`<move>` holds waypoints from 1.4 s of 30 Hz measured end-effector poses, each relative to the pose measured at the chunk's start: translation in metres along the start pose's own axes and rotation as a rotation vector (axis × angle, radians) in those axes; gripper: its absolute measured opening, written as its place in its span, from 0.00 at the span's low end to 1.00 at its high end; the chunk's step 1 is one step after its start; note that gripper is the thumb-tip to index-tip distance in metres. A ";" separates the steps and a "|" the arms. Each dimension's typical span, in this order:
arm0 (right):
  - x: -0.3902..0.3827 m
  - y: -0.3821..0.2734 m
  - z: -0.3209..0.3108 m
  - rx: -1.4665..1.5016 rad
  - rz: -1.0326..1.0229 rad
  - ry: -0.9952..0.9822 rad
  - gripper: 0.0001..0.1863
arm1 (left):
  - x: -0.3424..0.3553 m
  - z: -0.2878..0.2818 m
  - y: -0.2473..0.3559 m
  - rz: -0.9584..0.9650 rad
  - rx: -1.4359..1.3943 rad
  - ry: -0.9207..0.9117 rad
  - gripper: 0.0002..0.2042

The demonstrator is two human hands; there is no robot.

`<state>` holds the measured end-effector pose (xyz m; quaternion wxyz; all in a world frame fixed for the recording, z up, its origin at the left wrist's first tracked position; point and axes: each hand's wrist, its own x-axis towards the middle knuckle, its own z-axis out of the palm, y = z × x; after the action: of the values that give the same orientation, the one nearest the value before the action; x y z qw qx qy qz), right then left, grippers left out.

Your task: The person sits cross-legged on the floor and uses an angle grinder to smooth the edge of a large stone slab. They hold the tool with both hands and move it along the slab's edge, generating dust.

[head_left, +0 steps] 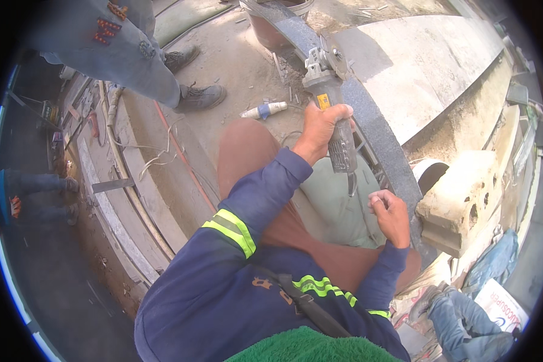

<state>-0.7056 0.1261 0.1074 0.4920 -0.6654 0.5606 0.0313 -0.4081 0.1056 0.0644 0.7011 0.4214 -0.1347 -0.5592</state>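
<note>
Angle grinder in hand, over a grey stone strip

Left hand [320, 133]: wrapped around the body of an angle grinder [342, 148], thumb laid across it. The disc [338, 62] points away from the person, a hold that seems meant to keep the cutting end clear of the legs.

Right hand [392, 217]: loosely curled, just beside the grinder's lower end, nearest the strip's edge. Whether it is fully closed, or pinches something small, cannot be told.

Stone strip [377, 117]: long, narrow, grey, running outward past both hands. The disc sits above its far part; contact cannot be judged. The far end lies across a bucket [268, 33], which probably props it off the ground.

Nearby: pale board [419, 69], broad, just right of the strip. Perforated block [461, 202], beside the strip's near end, likely hampering movement on that side. Blue-and-white connector [264, 110], on the ground before the person's left knee [247, 148], where a foot or cable might catch.

Farther out: another person's shoe [202, 96], beyond the connector, limiting room there. Reddish rod [178, 148], left of the person. A second bystander's blue trousers [464, 323], lower right.
</note>
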 end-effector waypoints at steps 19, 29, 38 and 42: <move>0.021 -0.049 0.094 0.736 -0.390 0.024 0.30 | -0.055 -0.017 -0.005 -0.139 -0.039 -0.255 0.58; 0.015 -0.017 0.139 0.727 -0.359 0.002 0.30 | -0.070 -0.035 -0.003 -0.252 0.007 -0.080 0.42; 0.017 -0.033 0.125 0.644 -0.330 0.010 0.30 | -0.063 -0.042 -0.008 -0.186 -0.202 -0.120 0.34; 0.017 -0.037 0.127 0.656 -0.335 -0.021 0.31 | -0.059 -0.048 -0.012 -0.054 -0.231 -0.107 0.29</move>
<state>-0.6053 0.1973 0.0549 0.6832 -0.5544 0.4190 -0.2244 -0.4047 0.1796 0.0435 0.7216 0.3107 -0.0951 -0.6113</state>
